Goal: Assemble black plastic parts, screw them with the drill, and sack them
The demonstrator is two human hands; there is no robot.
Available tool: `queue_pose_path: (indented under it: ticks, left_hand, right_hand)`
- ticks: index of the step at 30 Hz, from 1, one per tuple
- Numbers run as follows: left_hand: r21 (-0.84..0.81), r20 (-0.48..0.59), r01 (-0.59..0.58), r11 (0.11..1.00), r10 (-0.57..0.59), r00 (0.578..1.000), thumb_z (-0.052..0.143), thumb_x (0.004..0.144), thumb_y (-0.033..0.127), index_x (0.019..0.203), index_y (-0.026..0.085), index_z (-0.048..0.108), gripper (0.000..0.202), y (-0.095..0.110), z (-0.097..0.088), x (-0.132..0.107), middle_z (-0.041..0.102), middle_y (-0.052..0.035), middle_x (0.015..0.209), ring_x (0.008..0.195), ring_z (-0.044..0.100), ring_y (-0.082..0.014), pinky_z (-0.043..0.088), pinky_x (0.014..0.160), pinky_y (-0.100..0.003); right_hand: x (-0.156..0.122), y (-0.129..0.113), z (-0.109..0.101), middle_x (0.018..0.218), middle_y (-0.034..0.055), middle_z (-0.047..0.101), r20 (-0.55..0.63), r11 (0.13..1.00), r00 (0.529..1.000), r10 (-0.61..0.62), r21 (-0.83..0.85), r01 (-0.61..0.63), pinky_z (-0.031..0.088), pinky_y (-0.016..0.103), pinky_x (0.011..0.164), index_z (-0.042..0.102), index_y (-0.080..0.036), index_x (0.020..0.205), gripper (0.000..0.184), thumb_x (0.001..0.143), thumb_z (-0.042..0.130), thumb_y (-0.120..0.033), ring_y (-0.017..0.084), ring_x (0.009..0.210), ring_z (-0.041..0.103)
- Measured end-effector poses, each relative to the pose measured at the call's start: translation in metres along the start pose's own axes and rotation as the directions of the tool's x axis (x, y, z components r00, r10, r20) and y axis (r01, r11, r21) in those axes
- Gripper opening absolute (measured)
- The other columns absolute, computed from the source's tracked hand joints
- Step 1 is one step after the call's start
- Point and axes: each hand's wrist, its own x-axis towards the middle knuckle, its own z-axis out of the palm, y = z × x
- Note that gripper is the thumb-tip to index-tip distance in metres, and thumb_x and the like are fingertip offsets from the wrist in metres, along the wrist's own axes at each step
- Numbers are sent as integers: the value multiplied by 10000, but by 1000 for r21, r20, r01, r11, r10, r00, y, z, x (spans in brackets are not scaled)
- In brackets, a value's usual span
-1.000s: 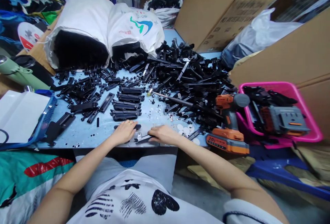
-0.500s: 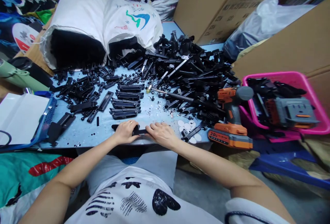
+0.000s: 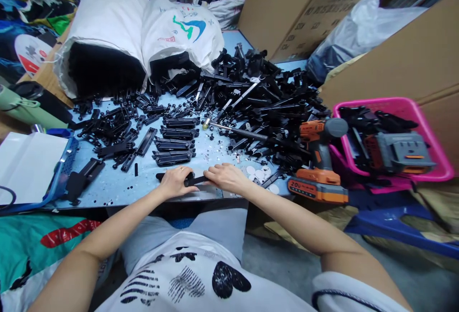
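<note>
At the front edge of the light blue table [image 3: 211, 156], both my hands grip one long black plastic part [image 3: 196, 181]. My left hand [image 3: 175, 181] wraps round its left portion, and a dark end sticks out past the fingers. My right hand [image 3: 226, 178] pinches the right end, its fingers closed and pointing left. Just beyond my left hand lies a stack of similar black assembled parts [image 3: 174, 144] in several rows. White round discs [image 3: 256, 173] are scattered right of my right hand. A hammer [image 3: 244, 132] rests behind, its handle running into the heap.
A big heap of black parts [image 3: 265, 96] covers the back right. Two white sacks [image 3: 107, 15] open towards me. An orange cordless drill [image 3: 319, 159] stands at the right, before a pink basket [image 3: 444, 159]. At the left are a blue tray [image 3: 68, 159] and green bottle [image 3: 32, 108].
My right hand has shifted slightly up, tilting the right end of the black part upwards. My left hand stays in nearly the same place. The whole view has shifted a little.
</note>
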Motion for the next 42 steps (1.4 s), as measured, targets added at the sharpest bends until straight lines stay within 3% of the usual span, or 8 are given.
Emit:
queue_pose_path:
  ticks: [5,12,17,20,24,33,39,42]
  left_hand:
    - [136,-23,-13,991,17,1000,435,921,317,1251,177,477,361,16,-1,83,581,-123,1137,1102,498,-261,385,909,-408]
    - [192,110,27,981,-49,993,414,835,1,829,45,632,223,12,23,193,635,-180,891,916,593,-249,450,799,-362]
    - [138,-156,65,988,-44,987,374,910,111,1016,82,602,253,6,-1,127,640,-145,973,950,598,-220,466,863,-366]
    - [-81,-507,159,984,-178,843,412,933,220,1077,149,594,243,-9,-21,54,660,-96,1014,926,625,-185,498,851,-340]
    - [-234,-582,298,925,-379,719,465,917,308,1021,165,629,241,-27,-18,-23,691,-70,936,783,658,-164,540,743,-314]
    - [24,-454,166,986,-137,880,376,941,198,1132,136,592,294,-22,4,-39,675,-120,968,932,631,-204,510,845,-362]
    - [220,-337,160,962,-79,938,343,940,165,1187,146,557,327,-28,9,-44,658,-143,1033,965,612,-237,462,766,-381]
    - [283,-305,95,954,-5,952,348,938,153,1164,128,560,312,-31,13,-44,658,-147,1052,961,608,-237,443,754,-382]
  right_hand:
    - [-21,19,37,895,71,618,-80,992,996,26,128,-16,312,274,671,603,-169,984,427,951,331,-495,163,813,539]
    - [-4,60,34,968,106,629,-147,949,938,315,33,-313,300,308,735,599,-159,1073,344,966,335,-351,214,918,492]
    - [59,99,38,967,176,628,-210,809,801,560,-69,-584,289,366,761,600,-91,1026,322,923,301,-151,274,948,474]
    - [83,103,44,919,191,630,-190,791,783,592,-52,-610,291,388,778,614,-74,950,326,893,293,-90,276,916,487]
    - [84,90,43,945,161,605,-217,784,760,612,41,-619,333,347,736,599,-102,1008,275,878,360,-143,243,847,519]
    - [45,50,3,992,90,590,-309,786,796,520,537,-305,464,301,747,645,-180,935,196,861,475,-243,170,771,580]
    - [18,17,-7,725,14,659,-65,632,887,457,725,-273,475,253,656,629,-187,778,73,783,628,-260,148,669,613]
    - [14,6,-7,723,19,656,-16,698,922,388,658,-283,450,233,637,630,-176,749,39,780,630,-200,140,662,608]
